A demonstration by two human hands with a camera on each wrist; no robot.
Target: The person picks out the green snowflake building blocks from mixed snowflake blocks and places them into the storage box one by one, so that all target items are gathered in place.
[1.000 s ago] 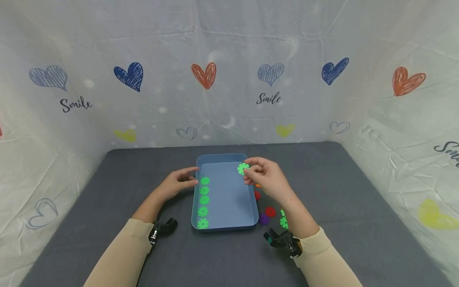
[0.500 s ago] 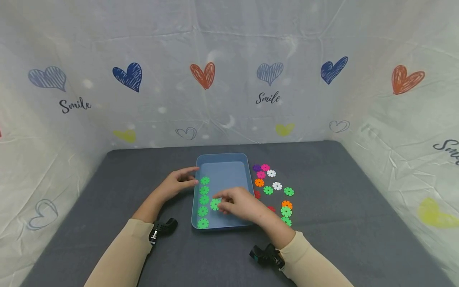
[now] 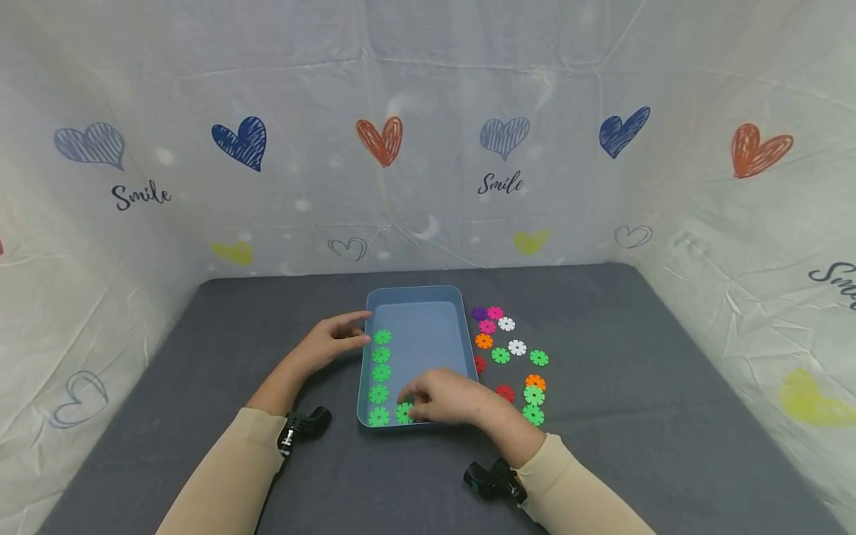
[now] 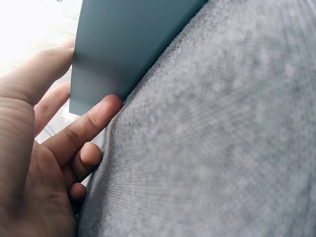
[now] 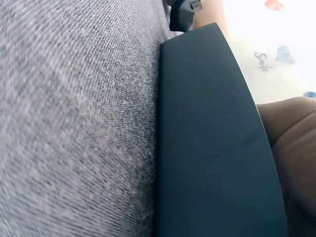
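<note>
Head view: I see the right hand [image 3: 444, 397] pinching a green notched disc [image 3: 404, 413] in the blue tray [image 3: 428, 327] beside 5 matching discs [image 3: 381, 373], best laid flat in line with the nearest, the left hand [image 3: 331, 342] spread against the tray's wall [image 4: 118, 49].

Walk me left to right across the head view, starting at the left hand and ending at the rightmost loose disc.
Left hand → column of five green discs → right hand → nearer white disc → rightmost green disc.
</note>
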